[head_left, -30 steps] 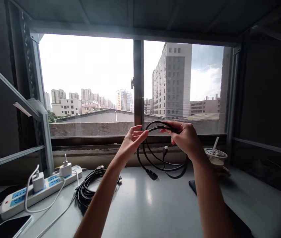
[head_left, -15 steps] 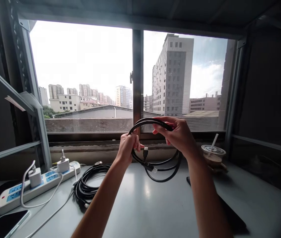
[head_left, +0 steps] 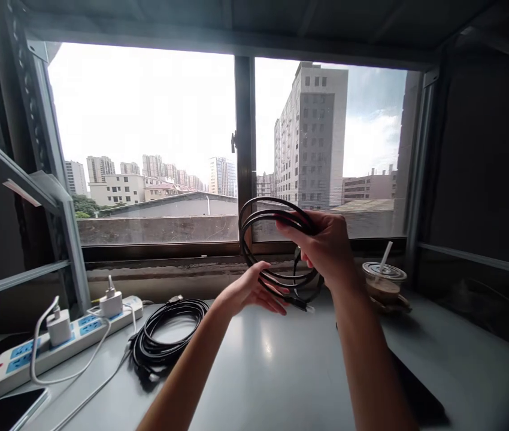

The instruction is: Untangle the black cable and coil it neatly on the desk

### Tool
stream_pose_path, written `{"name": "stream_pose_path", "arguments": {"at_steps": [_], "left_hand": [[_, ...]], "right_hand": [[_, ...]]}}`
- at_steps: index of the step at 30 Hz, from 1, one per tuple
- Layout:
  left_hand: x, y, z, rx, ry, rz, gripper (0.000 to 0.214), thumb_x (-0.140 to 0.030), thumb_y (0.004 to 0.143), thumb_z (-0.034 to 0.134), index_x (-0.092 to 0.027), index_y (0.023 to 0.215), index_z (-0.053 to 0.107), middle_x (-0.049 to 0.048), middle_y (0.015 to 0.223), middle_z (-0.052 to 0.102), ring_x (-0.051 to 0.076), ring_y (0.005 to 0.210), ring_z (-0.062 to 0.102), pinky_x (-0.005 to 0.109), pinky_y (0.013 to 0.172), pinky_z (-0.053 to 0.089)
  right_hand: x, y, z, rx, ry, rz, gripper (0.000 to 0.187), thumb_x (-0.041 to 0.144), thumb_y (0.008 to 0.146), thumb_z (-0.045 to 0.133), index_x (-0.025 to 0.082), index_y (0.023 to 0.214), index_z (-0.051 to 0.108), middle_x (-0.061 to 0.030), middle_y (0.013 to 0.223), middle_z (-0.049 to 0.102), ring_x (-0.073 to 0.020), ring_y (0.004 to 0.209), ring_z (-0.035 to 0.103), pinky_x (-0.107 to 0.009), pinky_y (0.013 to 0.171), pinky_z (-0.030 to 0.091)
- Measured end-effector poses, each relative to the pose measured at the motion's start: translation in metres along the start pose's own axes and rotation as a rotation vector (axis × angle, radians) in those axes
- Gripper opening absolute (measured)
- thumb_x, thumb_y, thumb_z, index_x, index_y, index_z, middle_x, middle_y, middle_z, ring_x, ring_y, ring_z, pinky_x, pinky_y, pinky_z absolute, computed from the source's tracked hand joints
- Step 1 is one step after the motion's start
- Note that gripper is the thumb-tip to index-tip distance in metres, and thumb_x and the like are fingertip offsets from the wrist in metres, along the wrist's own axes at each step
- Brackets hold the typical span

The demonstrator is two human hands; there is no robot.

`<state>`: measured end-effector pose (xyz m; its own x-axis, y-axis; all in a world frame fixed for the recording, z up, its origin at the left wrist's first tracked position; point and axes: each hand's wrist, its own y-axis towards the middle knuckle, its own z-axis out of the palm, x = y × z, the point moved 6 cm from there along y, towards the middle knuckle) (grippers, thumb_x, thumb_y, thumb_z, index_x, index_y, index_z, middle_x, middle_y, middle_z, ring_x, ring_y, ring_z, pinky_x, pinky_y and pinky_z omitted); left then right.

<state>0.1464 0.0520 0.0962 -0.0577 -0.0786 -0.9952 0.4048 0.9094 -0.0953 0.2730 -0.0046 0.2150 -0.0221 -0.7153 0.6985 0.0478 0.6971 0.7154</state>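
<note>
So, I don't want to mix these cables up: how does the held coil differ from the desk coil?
The held coil is raised in the right hand, its loops roughly upright; the desk coil lies flat on the desk. The held coil shows a few spread loops; the desk coil shows more, bunched closer together. Both are black cables.

A round coil of black cable (head_left: 153,348) lies on the smooth grey desk (head_left: 272,383). Left of the coil sits a long white plastic power strip (head_left: 75,345), two white boxy adapters (head_left: 111,304) in it. Right of the coil, above the desk, are black looped cable (head_left: 244,238), the bare left hand (head_left: 250,290) and right hand (head_left: 326,245); farther right stands a clear, lidded plastic cup (head_left: 384,283). Behind the coil is a dark-framed glass window (head_left: 244,120).
</note>
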Motion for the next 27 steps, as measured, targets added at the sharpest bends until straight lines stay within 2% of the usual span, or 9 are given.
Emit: {"name": "stream_pose_path", "arguments": {"at_steps": [2, 4, 8, 12, 14, 17, 21, 24, 27], "left_hand": [[0.006, 0.001, 0.012, 0.171, -0.035, -0.064, 0.054, -0.056, 0.079, 0.043, -0.008, 0.082, 0.069, 0.0164, 0.079, 0.07, 0.025, 0.074, 0.068, 0.03, 0.079, 0.048], [0.002, 0.002, 0.018, 0.199, -0.131, -0.014, 0.047, -0.052, 0.081, 0.045, -0.01, 0.088, 0.067, 0.0145, 0.086, 0.07, 0.023, 0.081, 0.067, 0.029, 0.081, 0.046], [-0.027, 0.0, 0.01, 0.018, -0.381, 0.371, 0.027, -0.041, 0.087, 0.048, -0.016, 0.083, 0.057, 0.0082, 0.082, 0.069, 0.019, 0.083, 0.066, 0.028, 0.082, 0.046], [-0.051, -0.018, -0.007, -0.126, -0.404, 0.597, 0.028, -0.041, 0.083, 0.058, -0.017, 0.073, 0.047, -0.0018, 0.056, 0.056, 0.015, 0.06, 0.062, 0.028, 0.073, 0.05], [-0.062, -0.03, -0.015, -0.167, -0.371, 0.643, 0.029, -0.04, 0.079, 0.064, -0.016, 0.074, 0.048, -0.0079, 0.047, 0.043, 0.008, 0.041, 0.048, 0.024, 0.058, 0.049], [-0.072, -0.048, -0.022, -0.209, -0.311, 0.646, 0.034, -0.039, 0.072, 0.071, -0.016, 0.072, 0.046, -0.0116, 0.043, 0.03, 0.001, 0.032, 0.023, 0.013, 0.035, 0.031], [-0.081, -0.065, -0.022, -0.196, -0.166, 0.613, 0.043, -0.041, 0.065, 0.076, -0.018, 0.063, 0.04, -0.0118, 0.041, 0.021, 0.001, 0.033, 0.014, 0.013, 0.031, 0.012], [-0.087, -0.074, -0.021, -0.256, -0.053, 0.638, 0.045, -0.055, 0.068, 0.068, -0.018, 0.06, 0.043, -0.0106, 0.041, 0.02, 0.002, 0.032, 0.013, 0.016, 0.03, 0.008], [-0.093, -0.084, -0.024, -0.458, 0.099, 0.733, 0.053, -0.058, 0.072, 0.061, -0.018, 0.049, 0.034, -0.0083, 0.04, 0.021, 0.002, 0.031, 0.016, 0.019, 0.03, 0.008]], "right_hand": [[0.006, -0.003, 0.006, 0.063, 0.022, -0.057, 0.013, 0.029, 0.063, 0.069, 0.017, 0.071, 0.07, 0.0088, 0.039, 0.04, -0.0022, 0.028, 0.029, -0.016, 0.025, 0.021], [0.009, -0.005, 0.008, 0.109, 0.06, -0.092, 0.014, 0.028, 0.062, 0.071, 0.018, 0.072, 0.071, 0.0096, 0.037, 0.039, -0.0016, 0.027, 0.027, -0.017, 0.026, 0.019], [-0.009, 0.004, 0.0, 0.047, 0.255, -0.024, 0.019, 0.032, 0.061, 0.072, 0.017, 0.071, 0.067, 0.0118, 0.033, 0.031, -0.0019, 0.026, 0.024, -0.017, 0.027, 0.017], [-0.038, 0.018, -0.01, -0.031, 0.293, 0.106, 0.032, 0.035, 0.062, 0.071, 0.015, 0.086, 0.064, 0.0113, 0.04, 0.039, -0.0024, 0.029, 0.032, -0.015, 0.029, 0.026], [-0.041, 0.021, -0.013, -0.011, 0.181, 0.063, 0.046, 0.038, 0.063, 0.072, 0.015, 0.101, 0.062, 0.0075, 0.053, 0.052, -0.0035, 0.033, 0.041, -0.016, 0.032, 0.035], [-0.036, 0.02, -0.015, -0.005, 0.012, -0.04, 0.06, 0.042, 0.065, 0.071, 0.019, 0.118, 0.055, -0.0006, 0.083, 0.062, -0.0049, 0.037, 0.049, -0.017, 0.029, 0.038], [-0.031, 0.016, -0.008, 0.023, -0.12, -0.095, 0.055, 0.042, 0.069, 0.067, 0.023, 0.119, 0.055, -0.006, 0.107, 0.061, -0.0022, 0.035, 0.045, -0.017, 0.027, 0.038], [-0.031, 0.014, 0.002, 0.09, -0.184, -0.099, 0.042, 0.044, 0.074, 0.062, 0.018, 0.107, 0.062, -0.0051, 0.094, 0.065, -0.0025, 0.033, 0.043, -0.017, 0.028, 0.039], [-0.031, 0.012, 0.012, 0.155, -0.227, -0.129, 0.037, 0.048, 0.077, 0.058, 0.014, 0.089, 0.066, -0.0035, 0.072, 0.064, -0.008, 0.038, 0.053, -0.017, 0.031, 0.04]]}}
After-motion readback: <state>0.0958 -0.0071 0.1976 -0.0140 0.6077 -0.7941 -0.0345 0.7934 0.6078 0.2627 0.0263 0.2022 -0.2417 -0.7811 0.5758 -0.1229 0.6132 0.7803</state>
